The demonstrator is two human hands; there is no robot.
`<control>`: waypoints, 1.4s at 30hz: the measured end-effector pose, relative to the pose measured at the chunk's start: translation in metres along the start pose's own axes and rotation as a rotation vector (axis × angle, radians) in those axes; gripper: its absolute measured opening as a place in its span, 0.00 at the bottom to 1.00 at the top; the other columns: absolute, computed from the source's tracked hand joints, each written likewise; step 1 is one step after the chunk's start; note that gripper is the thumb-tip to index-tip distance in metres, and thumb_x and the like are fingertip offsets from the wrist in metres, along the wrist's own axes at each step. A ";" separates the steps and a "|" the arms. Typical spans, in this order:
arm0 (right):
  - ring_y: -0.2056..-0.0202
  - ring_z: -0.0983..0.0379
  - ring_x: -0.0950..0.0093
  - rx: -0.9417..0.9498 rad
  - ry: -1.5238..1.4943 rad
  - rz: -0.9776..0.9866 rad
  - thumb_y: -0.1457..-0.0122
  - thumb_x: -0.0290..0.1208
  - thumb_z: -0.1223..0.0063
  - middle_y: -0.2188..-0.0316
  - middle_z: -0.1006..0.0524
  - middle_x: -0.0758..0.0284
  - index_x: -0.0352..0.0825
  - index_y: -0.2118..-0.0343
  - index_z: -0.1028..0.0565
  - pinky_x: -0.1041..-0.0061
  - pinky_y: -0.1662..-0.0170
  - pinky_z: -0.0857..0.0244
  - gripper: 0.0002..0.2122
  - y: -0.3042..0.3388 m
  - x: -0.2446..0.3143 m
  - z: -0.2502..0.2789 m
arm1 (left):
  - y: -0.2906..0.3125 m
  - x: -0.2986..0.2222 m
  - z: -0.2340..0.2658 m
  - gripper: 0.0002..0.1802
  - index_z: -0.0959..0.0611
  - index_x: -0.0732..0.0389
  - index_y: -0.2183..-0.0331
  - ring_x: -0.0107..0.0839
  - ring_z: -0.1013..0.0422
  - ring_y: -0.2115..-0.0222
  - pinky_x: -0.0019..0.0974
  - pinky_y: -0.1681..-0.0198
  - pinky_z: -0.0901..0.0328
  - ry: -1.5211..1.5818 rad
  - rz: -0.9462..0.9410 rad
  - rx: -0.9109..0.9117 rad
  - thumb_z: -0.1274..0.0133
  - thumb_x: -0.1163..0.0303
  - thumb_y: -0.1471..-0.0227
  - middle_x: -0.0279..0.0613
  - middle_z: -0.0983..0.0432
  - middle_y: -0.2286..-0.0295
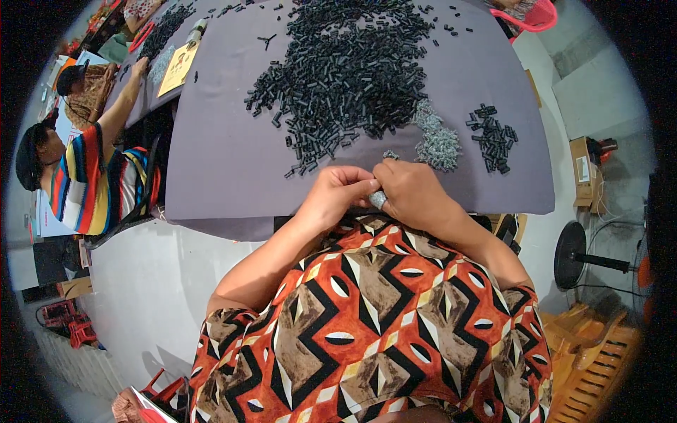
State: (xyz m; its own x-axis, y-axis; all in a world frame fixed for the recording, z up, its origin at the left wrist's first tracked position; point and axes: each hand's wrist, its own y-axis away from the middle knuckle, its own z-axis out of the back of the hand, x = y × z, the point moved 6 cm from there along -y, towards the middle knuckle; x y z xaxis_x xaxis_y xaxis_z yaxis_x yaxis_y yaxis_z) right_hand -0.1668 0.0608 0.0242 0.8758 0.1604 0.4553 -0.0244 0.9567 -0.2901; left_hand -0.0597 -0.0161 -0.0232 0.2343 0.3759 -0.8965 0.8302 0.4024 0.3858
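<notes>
Close to the table's near edge, my left hand [340, 192] and my right hand [410, 189] meet, fingertips touching. Both are closed in a pinch, and whatever lies between the fingers is too small and hidden to name. A silver-grey patch [378, 199] shows below the fingertips; whether it is a held piece or a finger covering, I cannot tell. Just beyond my right hand lies a heap of small, shiny clear-grey pieces [437, 141], with a few more [391, 154] by my knuckles. A big pile of short black tube-like pieces [345, 84] spreads farther out.
A smaller group of black pieces [495, 139] lies at the right on the grey-covered table [226, 141]. At the left, a person in a striped shirt [84, 180] reaches over another table with a yellow card [178, 69]. A pink basket [532, 15] and a black fan [570, 255] are at the right.
</notes>
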 end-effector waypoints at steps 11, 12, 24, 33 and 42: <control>0.60 0.26 0.55 -0.236 0.182 -0.507 0.48 0.27 0.45 0.62 0.23 0.55 0.34 0.57 0.25 0.61 0.57 0.32 0.14 0.027 -0.118 0.106 | 0.001 -0.082 0.020 0.07 0.17 0.62 0.66 0.46 0.29 0.64 0.40 0.61 0.33 -1.209 -0.770 -0.502 0.43 0.75 0.50 0.45 0.25 0.68; 0.59 0.25 0.55 -0.232 0.264 -0.588 0.50 0.24 0.45 0.61 0.23 0.55 0.34 0.56 0.25 0.61 0.56 0.32 0.16 0.032 -0.131 0.113 | -0.005 -0.080 0.022 0.05 0.18 0.61 0.68 0.48 0.31 0.64 0.45 0.62 0.34 -1.248 -0.769 -0.509 0.42 0.74 0.51 0.44 0.27 0.69; 0.63 0.27 0.56 -0.247 0.093 -0.319 0.51 0.21 0.46 0.66 0.26 0.59 0.33 0.65 0.26 0.61 0.60 0.33 0.09 0.017 -0.079 0.096 | -0.021 -0.074 0.026 0.05 0.20 0.61 0.70 0.48 0.32 0.66 0.47 0.64 0.35 -1.415 -0.792 -0.480 0.42 0.74 0.54 0.45 0.28 0.72; 0.64 0.27 0.60 -0.015 0.059 -0.001 0.56 0.17 0.48 0.69 0.28 0.63 0.34 0.65 0.25 0.63 0.63 0.32 0.12 0.000 -0.033 0.022 | 0.015 -0.064 0.031 0.03 0.22 0.64 0.67 0.34 0.27 0.69 0.35 0.65 0.34 -0.807 -0.629 -0.414 0.46 0.75 0.46 0.41 0.22 0.69; 0.64 0.26 0.62 0.015 0.213 0.003 0.49 0.24 0.50 0.69 0.28 0.63 0.34 0.68 0.27 0.64 0.65 0.30 0.05 -0.009 -0.028 0.014 | 0.001 -0.023 0.029 0.10 0.19 0.64 0.58 0.22 0.25 0.69 0.25 0.65 0.31 0.039 -0.231 -0.168 0.47 0.74 0.41 0.37 0.19 0.68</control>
State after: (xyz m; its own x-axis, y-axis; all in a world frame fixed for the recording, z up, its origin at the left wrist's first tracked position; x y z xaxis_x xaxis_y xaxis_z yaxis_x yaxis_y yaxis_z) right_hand -0.1979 0.0513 0.0255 0.9579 0.1099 0.2653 -0.0331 0.9600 -0.2780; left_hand -0.0494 -0.0490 -0.0082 0.0259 0.2888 -0.9570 0.7633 0.6125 0.2055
